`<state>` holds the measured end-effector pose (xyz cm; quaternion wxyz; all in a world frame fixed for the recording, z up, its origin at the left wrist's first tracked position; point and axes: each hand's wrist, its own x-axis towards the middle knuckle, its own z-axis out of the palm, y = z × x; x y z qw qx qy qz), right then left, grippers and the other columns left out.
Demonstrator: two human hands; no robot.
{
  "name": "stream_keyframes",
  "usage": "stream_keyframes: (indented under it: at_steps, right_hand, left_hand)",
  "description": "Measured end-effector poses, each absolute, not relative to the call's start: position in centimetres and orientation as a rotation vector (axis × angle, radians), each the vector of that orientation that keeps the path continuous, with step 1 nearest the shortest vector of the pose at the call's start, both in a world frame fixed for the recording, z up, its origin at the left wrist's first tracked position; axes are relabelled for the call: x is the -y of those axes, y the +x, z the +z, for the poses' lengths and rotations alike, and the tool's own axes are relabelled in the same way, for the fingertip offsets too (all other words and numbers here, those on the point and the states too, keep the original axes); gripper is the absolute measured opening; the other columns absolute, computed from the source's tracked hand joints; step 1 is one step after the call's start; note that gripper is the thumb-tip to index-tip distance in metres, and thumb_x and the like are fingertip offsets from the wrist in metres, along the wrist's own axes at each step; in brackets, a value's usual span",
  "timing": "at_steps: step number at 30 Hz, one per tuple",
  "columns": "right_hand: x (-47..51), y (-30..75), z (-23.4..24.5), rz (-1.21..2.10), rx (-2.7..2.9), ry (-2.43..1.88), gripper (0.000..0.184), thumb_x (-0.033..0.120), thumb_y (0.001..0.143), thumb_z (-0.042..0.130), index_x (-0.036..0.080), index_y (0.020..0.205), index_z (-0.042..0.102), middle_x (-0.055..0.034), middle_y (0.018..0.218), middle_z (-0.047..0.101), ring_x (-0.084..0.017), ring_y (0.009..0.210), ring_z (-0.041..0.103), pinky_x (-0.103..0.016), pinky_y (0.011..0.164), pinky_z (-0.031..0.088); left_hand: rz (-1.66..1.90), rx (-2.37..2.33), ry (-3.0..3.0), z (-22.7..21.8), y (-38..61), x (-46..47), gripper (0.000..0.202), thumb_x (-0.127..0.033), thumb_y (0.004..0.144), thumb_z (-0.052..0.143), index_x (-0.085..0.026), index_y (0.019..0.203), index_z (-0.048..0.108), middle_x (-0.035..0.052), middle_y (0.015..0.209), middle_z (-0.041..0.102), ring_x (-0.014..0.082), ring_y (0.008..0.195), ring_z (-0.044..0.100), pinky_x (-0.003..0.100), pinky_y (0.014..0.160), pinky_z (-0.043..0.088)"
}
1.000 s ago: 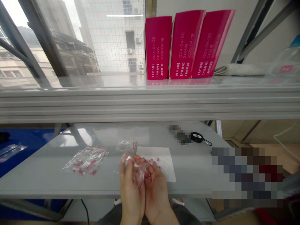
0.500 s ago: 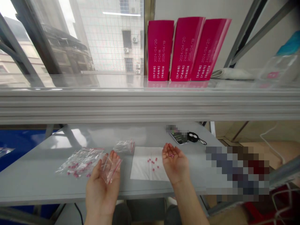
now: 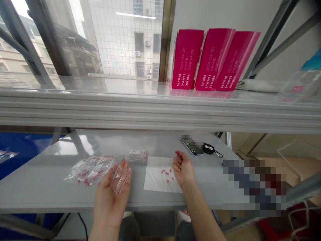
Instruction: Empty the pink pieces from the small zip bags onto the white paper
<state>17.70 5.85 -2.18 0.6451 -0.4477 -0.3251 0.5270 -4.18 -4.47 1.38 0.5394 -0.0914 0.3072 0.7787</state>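
While left hand (image 3: 110,197) lies wide under bag (image 3: 120,174) at table (image 3: 50,187) edge, right hand (image 3: 184,169) half-curled at paper (image 3: 155,183) edge

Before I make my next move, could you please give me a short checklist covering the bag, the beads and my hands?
1. Clear bag rests on the fingers of the open left hand: ok.
2. Bag's mouth is open: cannot tell.
3. Loose pink beads lie on the white paper, with none seen on the bare grey table: ok.
4. Right hand is curled at the paper's edge. Whether it holds beads: cannot tell.
5. Pile of filled bags lies apart from the left hand: ok.
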Motion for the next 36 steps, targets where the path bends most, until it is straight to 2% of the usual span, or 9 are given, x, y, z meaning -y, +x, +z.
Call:
stream_keyframes:
  at_steps: [3, 7, 13, 17, 20, 26, 30, 36]
  right_hand:
    - [-5.9, 17.4, -2.3, 1.018, 1.062, -1.144, 0.020, 0.040, 0.083, 0.056, 0.022, 0.078, 0.061, 0.0094, 0.053, 0.033, -0.011, 0.045, 0.027, -0.025, 0.043, 0.020]
    - [-6.1, 17.3, -2.8, 0.736, 1.483, -1.294, 0.019, 0.033, 0.084, 0.060, 0.022, 0.069, 0.062, 0.0044, 0.054, 0.048, -0.014, 0.055, 0.042, -0.029, 0.057, 0.024]
    - [-6.2, 17.4, -4.1, 0.395, 1.858, -1.502, 0.020, 0.022, 0.091, 0.052, 0.022, 0.075, 0.065, -0.0007, 0.062, 0.060, -0.017, 0.062, 0.052, -0.031, 0.061, 0.023]
    - [-5.8, 17.1, -4.3, 0.222, 1.993, -1.592, 0.023, 0.019, 0.095, 0.048, 0.021, 0.079, 0.064, -0.0038, 0.078, 0.068, -0.018, 0.071, 0.059, -0.030, 0.061, 0.025]
    - [-5.6, 16.9, -4.2, 0.126, 2.046, -1.633, 0.023, 0.018, 0.096, 0.048, 0.021, 0.081, 0.065, -0.0042, 0.086, 0.070, -0.018, 0.076, 0.061, -0.029, 0.062, 0.026]
    - [-5.2, 16.9, -4.0, 0.045, 2.044, -1.680, 0.023, 0.020, 0.097, 0.049, 0.021, 0.080, 0.066, -0.0031, 0.088, 0.067, -0.016, 0.073, 0.060, -0.029, 0.060, 0.026]
    - [-5.0, 16.9, -4.0, 0.059, 2.016, -1.668, 0.024, 0.021, 0.097, 0.048, 0.021, 0.081, 0.066, -0.0041, 0.088, 0.066, -0.017, 0.075, 0.060, -0.029, 0.061, 0.028]
    - [-5.3, 17.2, -4.1, 0.179, 1.946, -1.593, 0.025, 0.020, 0.094, 0.049, 0.022, 0.078, 0.068, -0.0036, 0.084, 0.066, -0.016, 0.073, 0.059, -0.027, 0.062, 0.030]
  left_hand:
    - [1.857, -0.731, -0.227, 1.5, -4.2, 4.5, 0.020, -0.010, 0.097, 0.049, -0.011, 0.098, 0.069, 0.0125, 0.099, 0.075, 0.0200, 0.085, 0.075, 0.032, 0.073, 0.065]
    - [1.849, -0.731, -0.229, 1.5, -4.2, 4.4, 0.022, -0.010, 0.099, 0.046, -0.012, 0.098, 0.068, 0.0110, 0.094, 0.075, 0.0174, 0.079, 0.074, 0.029, 0.069, 0.064]
    - [1.808, -0.729, -0.262, 1.0, -4.0, 4.2, 0.022, -0.016, 0.101, 0.045, -0.012, 0.094, 0.066, 0.0105, 0.093, 0.074, 0.0177, 0.076, 0.073, 0.031, 0.065, 0.063]
    - [1.791, -0.724, -0.259, 0.7, -3.8, 4.1, 0.020, -0.015, 0.101, 0.046, -0.012, 0.094, 0.065, 0.0106, 0.094, 0.073, 0.0174, 0.077, 0.073, 0.031, 0.067, 0.062]
    - [1.791, -0.714, -0.240, 0.4, -3.7, 4.0, 0.019, -0.014, 0.100, 0.047, -0.012, 0.095, 0.065, 0.0103, 0.094, 0.073, 0.0173, 0.077, 0.072, 0.031, 0.067, 0.062]
    - [1.773, -0.708, -0.216, -0.2, -3.7, 3.8, 0.018, -0.018, 0.099, 0.048, -0.013, 0.094, 0.064, 0.0107, 0.095, 0.072, 0.0194, 0.081, 0.071, 0.033, 0.069, 0.060]
    - [1.745, -0.668, -0.169, -0.6, -3.7, 3.7, 0.019, -0.017, 0.097, 0.047, -0.015, 0.089, 0.064, 0.0059, 0.083, 0.069, 0.0185, 0.072, 0.068, 0.034, 0.063, 0.056]
    - [1.749, -0.682, -0.173, -1.0, -3.5, 3.5, 0.021, -0.013, 0.094, 0.045, -0.016, 0.083, 0.063, 0.0047, 0.079, 0.068, 0.0168, 0.064, 0.065, 0.032, 0.056, 0.051]
